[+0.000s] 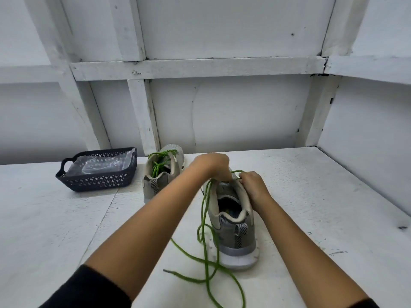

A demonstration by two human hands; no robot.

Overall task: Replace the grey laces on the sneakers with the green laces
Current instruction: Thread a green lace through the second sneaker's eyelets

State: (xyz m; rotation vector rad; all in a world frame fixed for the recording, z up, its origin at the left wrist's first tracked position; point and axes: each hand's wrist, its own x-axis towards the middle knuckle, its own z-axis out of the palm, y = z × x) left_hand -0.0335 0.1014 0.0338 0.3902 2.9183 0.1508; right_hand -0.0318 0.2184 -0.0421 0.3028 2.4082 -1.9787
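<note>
Pinching the green lace (pixel 202 207) above the near sneaker (pixel 235 236), our left hand (pixel 211 163) and right hand (pixel 253 183) both grasp it.

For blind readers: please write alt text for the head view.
Left hand and right hand pinch a green lace at the top of a grey sneaker on a white table, loose ends trailing. Behind: a second sneaker with green laces, a dark basket.

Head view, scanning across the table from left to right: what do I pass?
Dark plastic basket → far sneaker, laced green → left hand → right hand. The near sneaker and loose green lace overlap both hands, so they are left out.
</note>
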